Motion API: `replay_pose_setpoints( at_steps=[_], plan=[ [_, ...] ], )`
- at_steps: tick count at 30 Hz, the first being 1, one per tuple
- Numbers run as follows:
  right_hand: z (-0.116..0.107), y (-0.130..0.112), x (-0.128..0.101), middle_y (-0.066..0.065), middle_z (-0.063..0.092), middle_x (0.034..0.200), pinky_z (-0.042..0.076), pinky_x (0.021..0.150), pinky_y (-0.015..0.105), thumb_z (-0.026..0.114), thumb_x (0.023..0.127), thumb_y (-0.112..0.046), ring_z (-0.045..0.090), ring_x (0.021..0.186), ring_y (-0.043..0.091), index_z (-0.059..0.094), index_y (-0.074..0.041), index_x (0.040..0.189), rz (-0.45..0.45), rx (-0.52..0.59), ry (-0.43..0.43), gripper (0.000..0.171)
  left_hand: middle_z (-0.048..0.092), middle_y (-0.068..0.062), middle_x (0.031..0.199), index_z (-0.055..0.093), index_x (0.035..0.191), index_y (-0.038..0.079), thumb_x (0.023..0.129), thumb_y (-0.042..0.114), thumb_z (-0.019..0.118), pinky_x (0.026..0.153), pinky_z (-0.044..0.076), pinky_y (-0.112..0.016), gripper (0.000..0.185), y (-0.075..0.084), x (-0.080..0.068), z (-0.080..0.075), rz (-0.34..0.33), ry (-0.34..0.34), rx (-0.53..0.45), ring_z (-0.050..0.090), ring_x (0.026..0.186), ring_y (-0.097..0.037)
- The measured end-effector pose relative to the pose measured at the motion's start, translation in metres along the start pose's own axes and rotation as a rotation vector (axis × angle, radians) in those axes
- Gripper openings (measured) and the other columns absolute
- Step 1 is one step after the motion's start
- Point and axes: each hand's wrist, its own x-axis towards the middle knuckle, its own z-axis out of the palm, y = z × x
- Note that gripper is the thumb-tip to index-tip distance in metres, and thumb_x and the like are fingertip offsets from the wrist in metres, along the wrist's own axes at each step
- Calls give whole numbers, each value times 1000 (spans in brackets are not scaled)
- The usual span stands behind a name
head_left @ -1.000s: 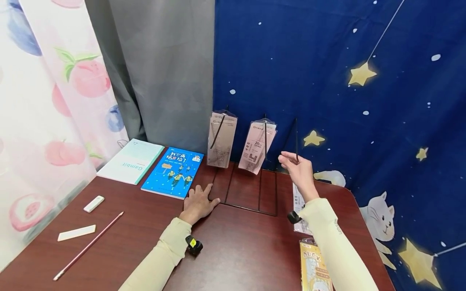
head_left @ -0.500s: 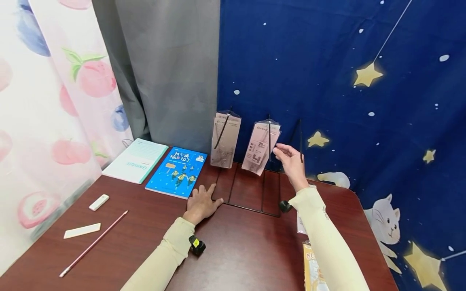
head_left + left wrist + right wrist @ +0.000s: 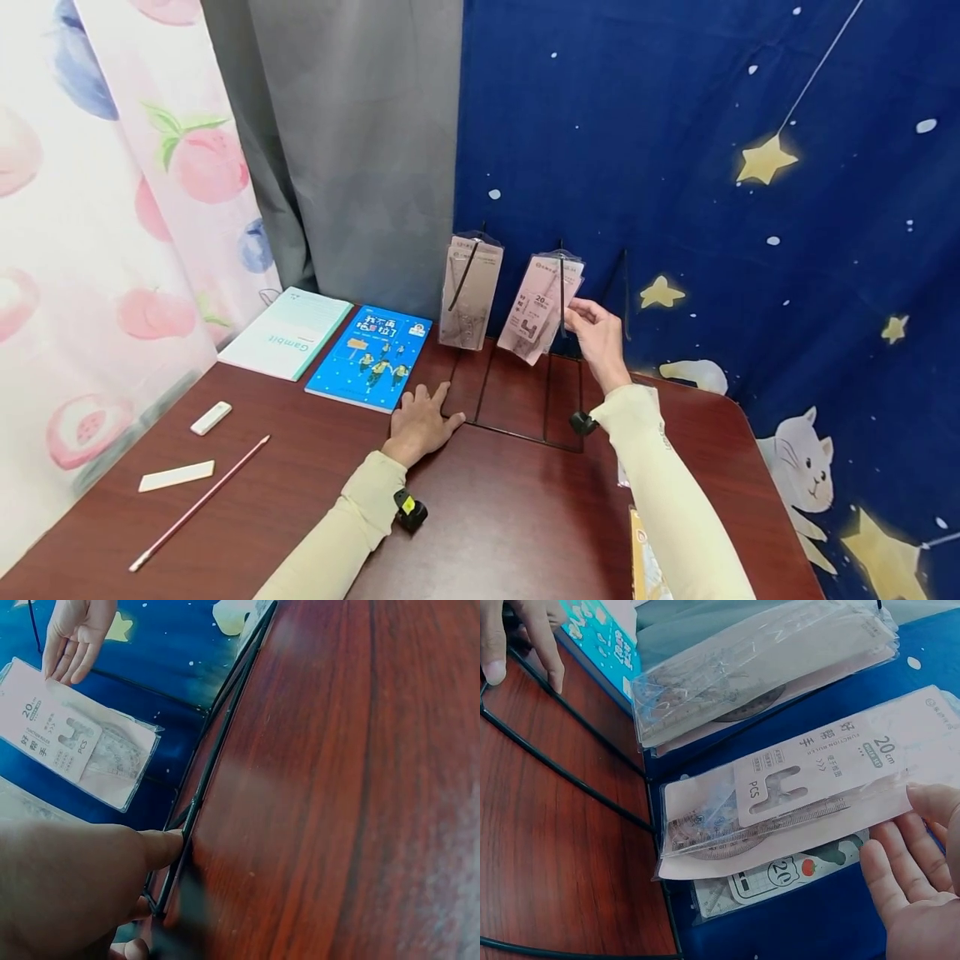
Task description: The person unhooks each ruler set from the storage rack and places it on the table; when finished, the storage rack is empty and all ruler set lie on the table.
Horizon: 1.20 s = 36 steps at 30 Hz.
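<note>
My left hand [image 3: 423,425] rests on the table with fingers spread, a digit touching the base wire of a black wire display rack [image 3: 501,433]. A pink ruler-set pack [image 3: 532,312] hangs tilted from the rack's middle hook, with other packs behind it. My right hand [image 3: 915,892] is at this pack's right edge; the thumb touches the edge and the fingers extend beside it, rather straight. Clear rulers and a protractor show inside the ruler-set pack [image 3: 795,795] in the right wrist view. More ruler-set packs [image 3: 471,292] hang from the left hook.
A blue book [image 3: 371,358] and a pale Gambit notebook [image 3: 285,333] lie at the back left. An eraser [image 3: 212,418], a white strip [image 3: 176,476] and a pencil [image 3: 198,504] lie in front. A yellow pack [image 3: 643,558] is partly hidden under my right forearm.
My right hand has moved left from the bare right hook to the edge of the middle ruler-set pack. My left hand stays on the rack's base. The view has shifted slightly.
</note>
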Motion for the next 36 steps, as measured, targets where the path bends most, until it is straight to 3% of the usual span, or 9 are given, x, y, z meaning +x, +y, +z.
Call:
replay_pose_setpoints(
  at_steps=[5,11,14,22,29,36],
  plan=[
    [0,2,-3,-11,75,90,57,78,18,75,97,-18,77,93,25,75,-1,118,-2,-26,6,28,52,-21,131,44,159,18,98,54,63,75,52,-48,73,0,-1,1,2,1,-2,48,103,-33],
    [1,4,-6,-18,72,80,57,75,16,74,97,-15,73,76,7,72,5,118,-8,72,-16,28,51,-21,130,44,158,18,98,54,64,74,52,-48,73,-3,-1,1,-2,4,0,47,103,-33],
    [0,4,-8,-18,72,79,57,74,16,73,97,-14,70,73,2,71,6,117,-7,93,-19,28,52,-21,130,45,158,17,98,54,64,74,52,-48,73,-3,-1,1,6,8,-1,47,102,-33],
    [-8,2,-20,-15,72,83,60,82,26,74,97,-17,71,76,6,73,1,117,1,24,-21,27,52,-22,132,44,158,17,99,53,64,77,53,-50,72,-2,0,2,14,9,-13,48,105,-34],
    [-12,3,-31,-17,73,83,58,78,20,74,98,-19,73,77,8,72,1,117,-6,21,-38,28,51,-22,132,43,159,17,99,53,63,75,52,-49,73,-2,0,2,11,3,-7,47,103,-34],
    [-14,2,-40,-19,73,83,59,81,22,73,98,-18,72,78,4,70,5,118,-16,41,-55,31,51,-22,131,43,159,18,99,53,63,76,53,-50,73,-2,1,2,8,-3,-5,48,104,-34]
  ],
)
